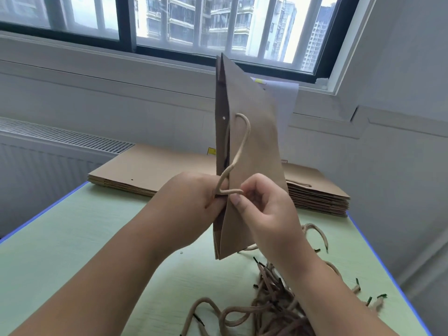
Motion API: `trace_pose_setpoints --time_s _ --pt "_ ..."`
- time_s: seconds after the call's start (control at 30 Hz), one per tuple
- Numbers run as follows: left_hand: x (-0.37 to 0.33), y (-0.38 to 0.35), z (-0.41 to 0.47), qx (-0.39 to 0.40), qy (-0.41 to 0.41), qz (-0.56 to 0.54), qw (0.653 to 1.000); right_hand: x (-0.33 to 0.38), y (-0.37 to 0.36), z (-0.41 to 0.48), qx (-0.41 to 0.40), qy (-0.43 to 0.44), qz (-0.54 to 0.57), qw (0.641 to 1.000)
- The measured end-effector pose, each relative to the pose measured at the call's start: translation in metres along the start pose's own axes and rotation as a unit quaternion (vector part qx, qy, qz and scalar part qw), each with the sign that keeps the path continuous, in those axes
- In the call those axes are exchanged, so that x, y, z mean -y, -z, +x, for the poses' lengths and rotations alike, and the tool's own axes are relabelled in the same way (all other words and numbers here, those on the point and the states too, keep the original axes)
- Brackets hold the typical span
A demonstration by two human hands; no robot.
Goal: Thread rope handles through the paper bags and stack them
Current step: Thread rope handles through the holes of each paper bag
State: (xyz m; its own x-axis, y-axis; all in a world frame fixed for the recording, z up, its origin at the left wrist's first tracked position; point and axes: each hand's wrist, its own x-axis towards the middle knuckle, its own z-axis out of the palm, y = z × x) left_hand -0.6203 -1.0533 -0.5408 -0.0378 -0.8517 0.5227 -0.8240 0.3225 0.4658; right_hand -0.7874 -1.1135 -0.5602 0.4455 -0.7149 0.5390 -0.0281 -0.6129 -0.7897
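Rope handles (271,301) lie in a loose tangle at the bottom right of the frame, on the green table (72,238), so I'd guess there's plenty of threading left. Just above that, dead centre, the person holds one paper bag (252,141) upright and still folded flat. The left hand (191,204) has its fingers curled round the bag's near edge, gripping it. The right hand (264,209) pinches the free end of a rope (243,141) between thumb and forefinger, right against the face of the bag. The other end of that rope looks like it's already through up higher, and it loops down to the fingers. There's an open hole (223,118) on the panel behind, so to me this bag looks maybe half done at best.

Further back, a flat stack (145,170) of bags sits centre left with no rope showing, probably waiting. A second stack (320,192) at centre right has a handle lying on top, so likely the finished pile. Window (194,25) across the top.
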Motion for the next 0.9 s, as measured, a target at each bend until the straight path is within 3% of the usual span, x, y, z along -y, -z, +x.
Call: trace_pose_setpoints --time_s 0.17,0.33,0.63,0.9 --pt "0.000 -0.002 -0.001 0.015 -0.059 0.030 0.998 0.006 -0.001 -0.001 0.005 0.001 0.017 1.000" --pt "-0.006 -0.005 -0.002 -0.032 -0.069 0.028 0.997 0.003 -0.002 0.001 -0.001 0.012 0.044 0.999" --pt "-0.003 -0.008 0.001 -0.157 0.044 -0.056 0.985 0.007 -0.011 -0.010 0.005 -0.007 -0.019 1.000" --pt "-0.004 -0.007 0.001 -0.245 0.085 -0.079 0.963 0.009 -0.017 -0.012 0.025 -0.009 -0.044 0.999"
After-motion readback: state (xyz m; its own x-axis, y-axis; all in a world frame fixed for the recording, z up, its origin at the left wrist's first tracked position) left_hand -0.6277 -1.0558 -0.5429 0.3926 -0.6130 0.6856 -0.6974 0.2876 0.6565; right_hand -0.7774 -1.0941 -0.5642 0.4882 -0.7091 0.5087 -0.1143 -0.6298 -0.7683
